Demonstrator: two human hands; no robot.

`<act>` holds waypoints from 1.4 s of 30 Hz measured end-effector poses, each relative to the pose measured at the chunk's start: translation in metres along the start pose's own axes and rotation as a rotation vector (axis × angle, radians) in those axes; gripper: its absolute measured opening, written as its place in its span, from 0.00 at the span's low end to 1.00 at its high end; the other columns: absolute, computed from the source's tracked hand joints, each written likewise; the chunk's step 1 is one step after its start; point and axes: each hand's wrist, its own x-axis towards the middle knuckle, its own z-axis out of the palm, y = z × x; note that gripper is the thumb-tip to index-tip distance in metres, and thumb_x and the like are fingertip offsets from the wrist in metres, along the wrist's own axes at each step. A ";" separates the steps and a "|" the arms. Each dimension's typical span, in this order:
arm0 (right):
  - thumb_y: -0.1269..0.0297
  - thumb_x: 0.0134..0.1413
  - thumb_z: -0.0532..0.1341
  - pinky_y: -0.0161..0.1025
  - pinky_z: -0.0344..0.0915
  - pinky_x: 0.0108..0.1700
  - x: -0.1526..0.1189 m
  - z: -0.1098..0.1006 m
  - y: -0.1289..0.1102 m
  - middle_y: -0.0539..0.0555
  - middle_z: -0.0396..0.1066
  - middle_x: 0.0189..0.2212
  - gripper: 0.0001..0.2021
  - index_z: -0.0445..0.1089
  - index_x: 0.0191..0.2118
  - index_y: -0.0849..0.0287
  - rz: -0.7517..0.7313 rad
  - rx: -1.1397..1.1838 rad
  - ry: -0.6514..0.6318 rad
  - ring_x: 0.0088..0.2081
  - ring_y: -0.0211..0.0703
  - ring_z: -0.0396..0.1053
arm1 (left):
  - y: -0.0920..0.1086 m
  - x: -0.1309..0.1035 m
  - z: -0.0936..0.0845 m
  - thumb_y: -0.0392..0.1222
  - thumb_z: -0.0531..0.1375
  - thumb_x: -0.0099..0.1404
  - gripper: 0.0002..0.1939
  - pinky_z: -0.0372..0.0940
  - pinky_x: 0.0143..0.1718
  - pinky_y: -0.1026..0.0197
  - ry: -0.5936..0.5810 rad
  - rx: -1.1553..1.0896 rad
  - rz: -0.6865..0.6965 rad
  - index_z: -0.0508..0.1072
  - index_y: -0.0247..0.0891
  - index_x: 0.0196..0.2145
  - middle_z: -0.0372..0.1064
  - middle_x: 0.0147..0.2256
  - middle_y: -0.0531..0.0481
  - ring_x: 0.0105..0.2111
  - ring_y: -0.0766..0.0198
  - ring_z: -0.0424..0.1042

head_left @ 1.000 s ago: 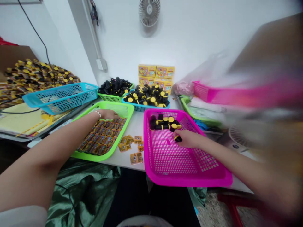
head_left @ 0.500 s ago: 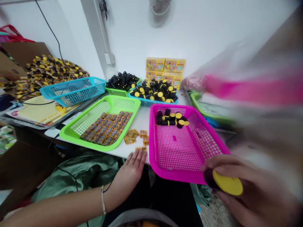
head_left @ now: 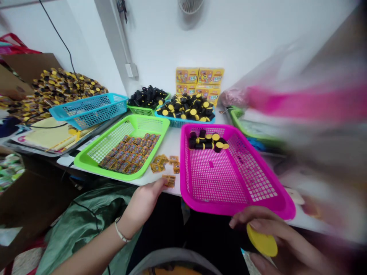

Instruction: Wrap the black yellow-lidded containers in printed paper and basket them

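Observation:
My left hand (head_left: 145, 200) is at the table's front edge, thumb and fingers closed on a small printed yellow label (head_left: 170, 181). Several similar labels (head_left: 159, 162) lie on the white tabletop just beyond it. At the lower right, my right hand (head_left: 289, 240) grips a small black container with a round yellow cap (head_left: 262, 240), cap facing me. That hand is just in front of the pink basket (head_left: 286, 208), which has several black containers with yellow caps (head_left: 205, 146) at its far end. A green basket (head_left: 82, 160) on the left holds rows of labelled containers (head_left: 132, 152).
Behind stand a blue basket (head_left: 176, 123) heaped with black-and-yellow containers and a green basket of black pieces (head_left: 147, 96). Yellow printed boxes (head_left: 199, 78) are stacked against the wall. A blue basket (head_left: 86, 114) and a large container pile (head_left: 63, 86) are at left. Plastic sheeting blurs the right side.
My left hand has gone from lying flat over a label to pinching it, shifting slightly left. My right hand has moved left and down with the yellow-capped container.

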 end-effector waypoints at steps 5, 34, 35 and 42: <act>0.77 0.55 0.62 0.30 0.77 0.46 0.012 0.005 -0.014 0.53 0.75 0.44 0.23 0.69 0.53 0.46 0.016 0.011 0.057 0.43 0.43 0.80 | -0.007 -0.015 0.007 0.35 0.54 0.74 0.16 0.74 0.46 0.63 0.113 -0.085 -0.118 0.71 0.36 0.57 0.81 0.47 0.43 0.43 0.60 0.82; 0.66 0.60 0.67 0.35 0.77 0.42 0.044 0.044 -0.028 0.52 0.76 0.43 0.18 0.71 0.54 0.42 0.051 0.307 0.242 0.42 0.41 0.77 | 0.068 -0.010 -0.026 0.39 0.73 0.55 0.09 0.73 0.27 0.66 0.427 -1.033 -0.149 0.77 0.37 0.24 0.77 0.26 0.50 0.25 0.64 0.77; 0.63 0.60 0.67 0.34 0.77 0.40 0.049 0.046 -0.031 0.51 0.76 0.41 0.17 0.71 0.54 0.41 0.054 0.329 0.269 0.40 0.40 0.77 | 0.075 -0.012 -0.027 0.39 0.72 0.58 0.07 0.72 0.25 0.67 0.426 -1.078 -0.168 0.77 0.37 0.27 0.77 0.26 0.51 0.23 0.65 0.77; 0.56 0.54 0.71 0.40 0.78 0.39 0.071 0.053 -0.038 0.51 0.77 0.38 0.15 0.72 0.47 0.45 0.107 0.412 0.370 0.37 0.44 0.79 | 0.085 -0.015 -0.040 0.33 0.65 0.66 0.13 0.66 0.22 0.77 0.367 -0.849 -0.053 0.81 0.38 0.48 0.78 0.21 0.57 0.17 0.72 0.73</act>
